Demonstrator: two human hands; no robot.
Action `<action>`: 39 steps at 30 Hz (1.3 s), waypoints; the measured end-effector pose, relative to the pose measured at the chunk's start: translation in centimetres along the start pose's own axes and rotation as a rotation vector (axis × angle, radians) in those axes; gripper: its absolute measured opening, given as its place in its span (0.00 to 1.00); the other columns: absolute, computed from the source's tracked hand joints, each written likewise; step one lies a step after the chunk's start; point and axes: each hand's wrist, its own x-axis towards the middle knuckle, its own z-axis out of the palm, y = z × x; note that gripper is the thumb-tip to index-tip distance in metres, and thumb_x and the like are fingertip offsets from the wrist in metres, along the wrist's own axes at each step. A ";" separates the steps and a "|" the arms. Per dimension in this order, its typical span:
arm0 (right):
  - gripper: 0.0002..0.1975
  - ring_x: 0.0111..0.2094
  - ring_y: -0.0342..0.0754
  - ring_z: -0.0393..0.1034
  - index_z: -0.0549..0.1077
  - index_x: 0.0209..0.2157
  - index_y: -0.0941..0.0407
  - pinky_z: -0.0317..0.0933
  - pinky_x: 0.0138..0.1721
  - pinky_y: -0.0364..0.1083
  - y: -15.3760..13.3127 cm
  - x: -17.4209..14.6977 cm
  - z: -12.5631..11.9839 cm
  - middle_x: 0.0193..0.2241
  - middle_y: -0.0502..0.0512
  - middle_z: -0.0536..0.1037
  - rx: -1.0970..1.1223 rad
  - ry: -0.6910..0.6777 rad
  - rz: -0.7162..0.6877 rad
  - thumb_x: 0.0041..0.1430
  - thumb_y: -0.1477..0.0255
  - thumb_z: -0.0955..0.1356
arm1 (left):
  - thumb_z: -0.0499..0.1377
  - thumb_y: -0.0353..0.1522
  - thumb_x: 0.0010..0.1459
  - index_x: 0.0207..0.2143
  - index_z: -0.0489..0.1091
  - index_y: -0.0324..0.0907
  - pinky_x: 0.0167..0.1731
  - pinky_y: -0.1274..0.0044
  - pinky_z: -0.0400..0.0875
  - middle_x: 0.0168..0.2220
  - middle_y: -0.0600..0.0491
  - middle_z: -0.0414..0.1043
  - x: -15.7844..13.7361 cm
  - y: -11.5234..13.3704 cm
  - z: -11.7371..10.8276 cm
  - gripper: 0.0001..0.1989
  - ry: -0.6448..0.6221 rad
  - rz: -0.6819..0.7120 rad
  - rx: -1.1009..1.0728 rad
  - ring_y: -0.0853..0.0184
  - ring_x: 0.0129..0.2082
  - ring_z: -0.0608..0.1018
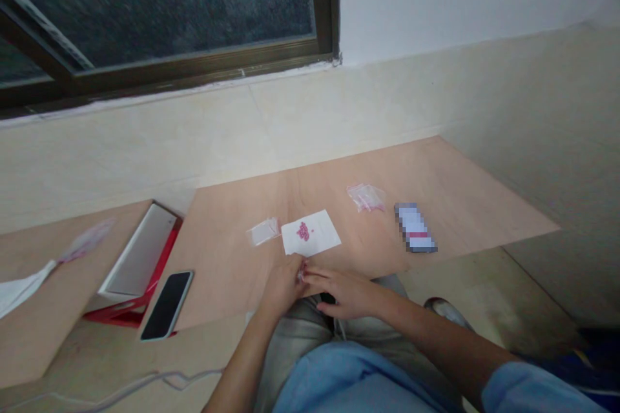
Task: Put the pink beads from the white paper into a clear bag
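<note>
My left hand [279, 288] and my right hand [345, 290] meet at the near edge of a wooden board [460, 187], fingertips pinched together around something tiny and reddish that I cannot make out. Just beyond them lies a white paper sheet [317, 237] with a small heap of pink beads [303, 231] on it. A small clear plastic bag [264, 231] lies to the left of the sheet.
Another clear bag with pink contents [367, 197] and a blurred card [415, 227] lie farther right. A black phone [167, 304] rests by a white and red box [138, 261]. White cloth [22, 287] at the left; a window [159, 6] beyond.
</note>
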 end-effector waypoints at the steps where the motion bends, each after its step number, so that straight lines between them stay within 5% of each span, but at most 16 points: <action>1: 0.36 0.67 0.55 0.54 0.55 0.69 0.52 0.56 0.64 0.53 0.2 -0.1 -0.2 0.69 0.60 0.55 0.018 0.011 0.011 0.62 0.70 0.69 | 0.57 0.31 0.59 0.37 0.67 0.43 0.35 0.73 0.64 0.34 0.51 0.72 0.5 -0.7 -0.2 0.03 0.033 -0.029 0.028 0.60 0.34 0.74; 7: 0.31 0.60 0.54 0.64 0.59 0.66 0.54 0.61 0.60 0.53 2.5 -0.1 -0.8 0.67 0.63 0.59 0.022 0.096 0.142 0.62 0.73 0.67 | 0.57 0.31 0.59 0.39 0.68 0.42 0.42 0.70 0.66 0.38 0.47 0.73 3.9 -4.5 -0.6 0.05 0.277 -0.123 0.145 0.58 0.40 0.75; 15: 0.17 0.38 0.47 0.74 0.73 0.53 0.55 0.68 0.45 0.47 6.7 2.4 -0.8 0.46 0.58 0.78 -0.004 0.303 0.313 0.63 0.75 0.66 | 0.57 0.31 0.58 0.35 0.67 0.42 0.40 0.71 0.65 0.34 0.51 0.70 4.7 -6.5 2.1 0.03 0.335 -0.170 -0.042 0.61 0.36 0.72; 23: 0.16 0.43 0.49 0.73 0.76 0.51 0.58 0.63 0.49 0.47 9.8 9.2 -0.3 0.46 0.61 0.78 -0.178 0.344 0.420 0.62 0.75 0.66 | 0.57 0.32 0.58 0.37 0.67 0.42 0.38 0.74 0.65 0.35 0.53 0.70 4.4 -7.8 2.7 0.05 0.365 -0.175 -0.193 0.64 0.36 0.72; 29: 0.08 0.44 0.48 0.71 0.77 0.41 0.57 0.62 0.49 0.45 11.4 10.7 0.5 0.43 0.59 0.77 -0.228 0.305 0.414 0.61 0.75 0.67 | 0.58 0.32 0.57 0.37 0.68 0.42 0.37 0.73 0.64 0.34 0.53 0.69 4.4 -7.8 2.8 0.05 0.366 -0.186 -0.217 0.64 0.35 0.71; 32: 0.05 0.37 0.47 0.71 0.76 0.34 0.57 0.63 0.43 0.44 12.0 10.5 0.3 0.36 0.56 0.77 -0.109 0.420 0.390 0.60 0.72 0.67 | 0.58 0.32 0.57 0.37 0.68 0.42 0.37 0.73 0.64 0.34 0.53 0.70 4.5 -7.8 2.7 0.05 0.364 -0.201 -0.224 0.63 0.35 0.71; 37: 0.15 0.22 0.44 0.65 0.73 0.33 0.57 0.58 0.24 0.41 11.0 11.4 0.5 0.24 0.51 0.73 0.377 0.869 0.584 0.63 0.62 0.62 | 0.58 0.31 0.57 0.35 0.68 0.42 0.38 0.72 0.64 0.34 0.52 0.70 4.4 -7.7 2.6 0.04 0.366 -0.217 -0.235 0.63 0.36 0.71; 39: 0.16 0.20 0.43 0.63 0.72 0.32 0.57 0.55 0.21 0.41 9.8 12.2 1.0 0.21 0.51 0.72 0.489 0.834 0.589 0.63 0.61 0.61 | 0.57 0.32 0.57 0.35 0.67 0.42 0.37 0.73 0.64 0.33 0.52 0.69 4.4 -7.7 2.7 0.03 0.366 -0.217 -0.238 0.63 0.35 0.71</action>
